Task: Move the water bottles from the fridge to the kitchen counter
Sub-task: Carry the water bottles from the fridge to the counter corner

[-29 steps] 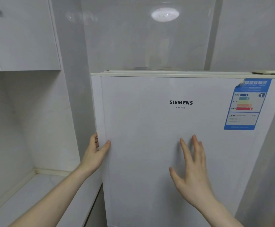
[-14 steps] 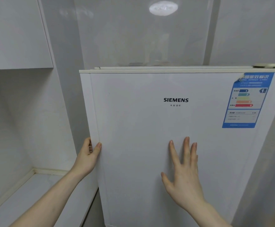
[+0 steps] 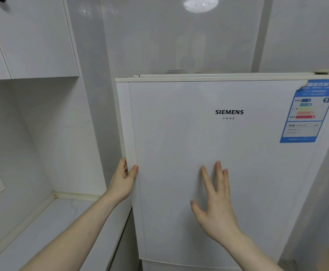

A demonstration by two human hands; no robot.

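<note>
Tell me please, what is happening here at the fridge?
A person stands in front of a white fridge whose door looks shut. The left hand curls around the door's left edge, fingers behind it and thumb on the front. The right hand is spread flat, open, against or just off the door front. No water bottles are visible, and none stand on the visible part of the kitchen counter at the left.
</note>
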